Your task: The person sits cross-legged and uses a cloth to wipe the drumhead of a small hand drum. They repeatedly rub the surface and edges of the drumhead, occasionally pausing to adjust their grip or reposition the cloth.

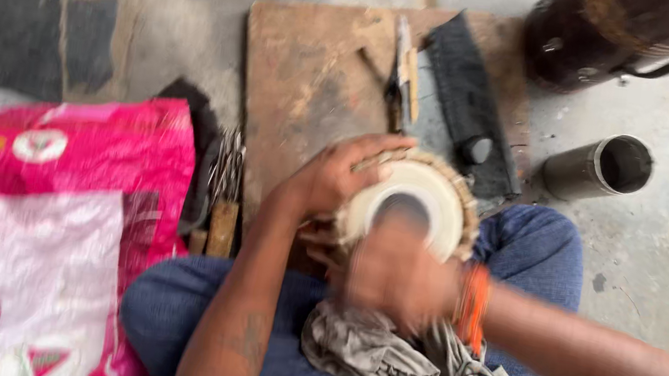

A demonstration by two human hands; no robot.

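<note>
A small drum (pixel 433 192) with a pale round skin and a woven rim rests in my lap. My left hand (pixel 333 181) grips its left side, fingers curled over the rim. Blurred by motion, my right hand (pixel 394 272) lies over the near part of the drumhead; whether it holds anything cannot be told. An orange thread band (pixel 473 303) circles that wrist. A crumpled grey cloth (pixel 407 364) lies on my blue trousers below the drum.
A worn wooden board (pixel 314 68) on the stone floor carries a black strip (pixel 470 103) and thin tools (pixel 404 74). A dark metal tube (pixel 597 166) lies to the right, a large dark drum (pixel 604 34) at top right. Pink and white sacks (pixel 46 214) lie left, beside wooden-handled tools (pixel 223 192).
</note>
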